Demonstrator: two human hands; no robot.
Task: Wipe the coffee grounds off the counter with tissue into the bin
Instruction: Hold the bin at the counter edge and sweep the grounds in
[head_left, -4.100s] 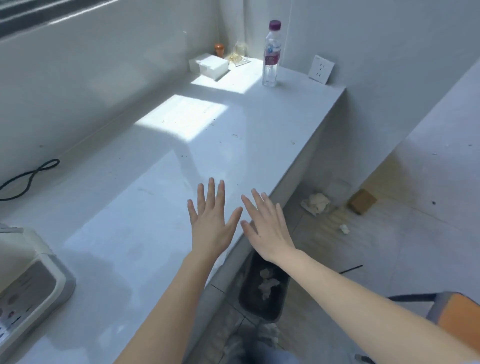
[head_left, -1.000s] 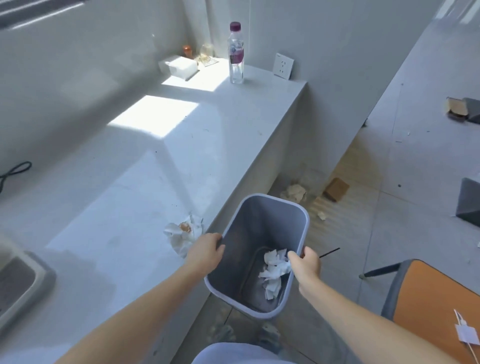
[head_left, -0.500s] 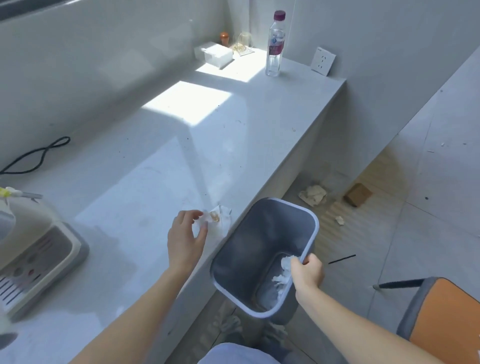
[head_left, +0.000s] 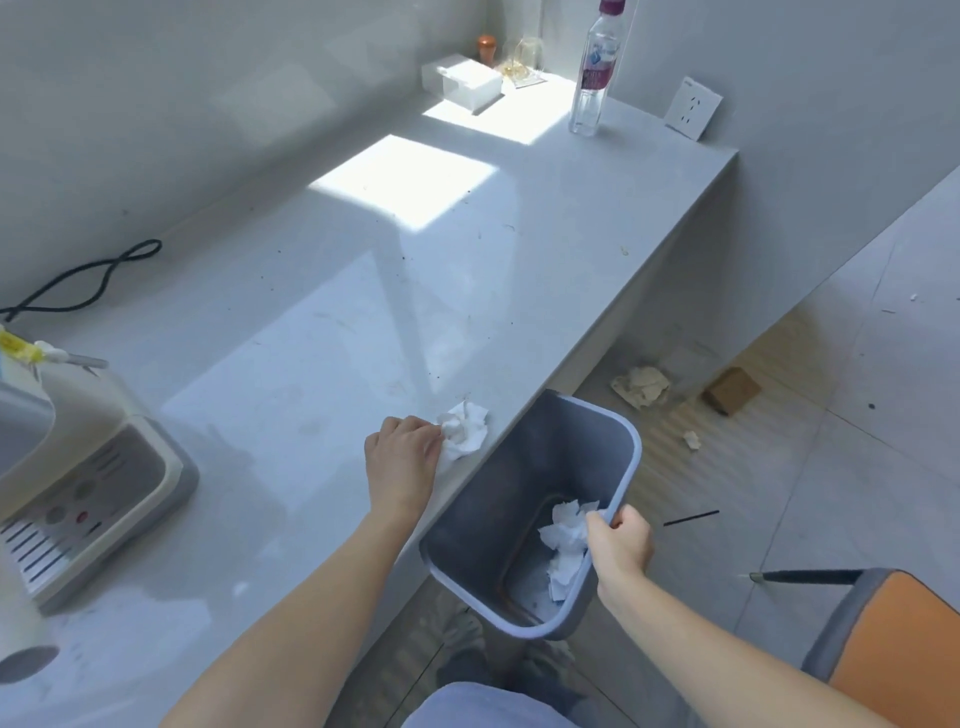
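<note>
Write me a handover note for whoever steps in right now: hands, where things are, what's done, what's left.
Left hand: on the counter, fingers pinching a crumpled tissue near the front edge.
Right hand: gripping the rim of the bin, held tilted just below the counter edge, beside the tissue.
Done: bin is in place; used tissues already lie inside.
Left: push the tissue and any gathered grounds over the edge into the bin. Dark specks are scattered farther back on the counter and likely need another pass.
</note>
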